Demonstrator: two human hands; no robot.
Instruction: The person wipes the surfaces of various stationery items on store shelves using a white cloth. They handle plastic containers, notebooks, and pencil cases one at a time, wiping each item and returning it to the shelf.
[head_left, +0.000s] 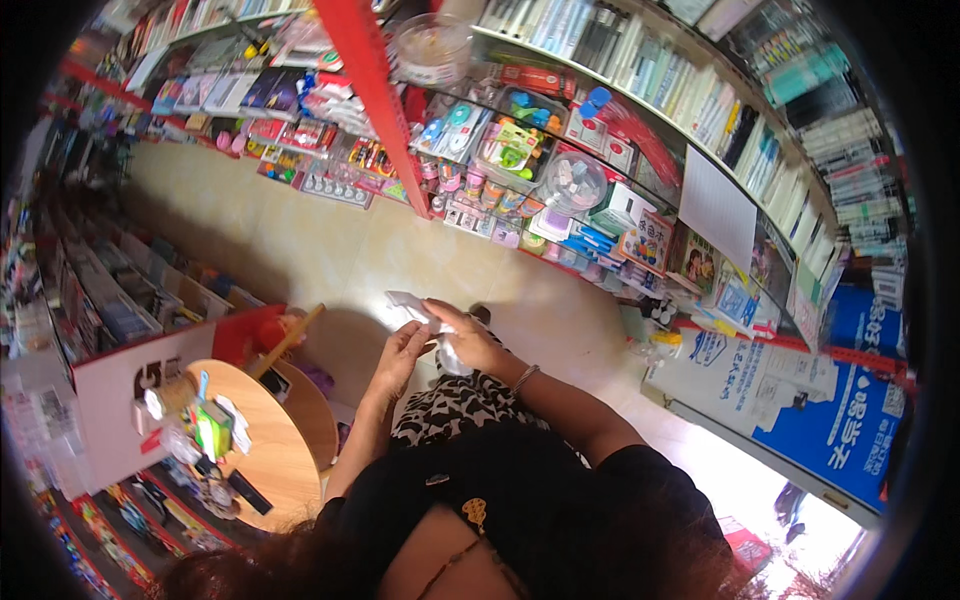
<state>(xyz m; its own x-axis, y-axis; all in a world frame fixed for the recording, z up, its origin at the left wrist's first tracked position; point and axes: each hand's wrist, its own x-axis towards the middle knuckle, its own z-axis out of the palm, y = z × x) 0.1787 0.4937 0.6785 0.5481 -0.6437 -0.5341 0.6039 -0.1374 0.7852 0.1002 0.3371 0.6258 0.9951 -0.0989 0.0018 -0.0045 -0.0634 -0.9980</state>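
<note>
A crumpled white tissue or thin cloth (406, 301) is between my two hands, in front of my body at waist height. My right hand (471, 339) closes around its middle, and a white end hangs out below the palm. From the other side, my left hand (405, 352) pinches it with thumb and fingers, close against the right fingertips. Part of the white material is hidden by the fingers. Under the hands are black-and-white patterned trousers (472, 405) and the tiled floor (352, 247).
A round wooden table (281, 457) at lower left bears a green packet (214, 429), a dark remote-like object (249, 491) and a roll (171, 397). Shelves of stationery and toys (517, 142) run ahead and right, with a red post (375, 105). A glass-topped counter or cabinet (780, 412) stands right.
</note>
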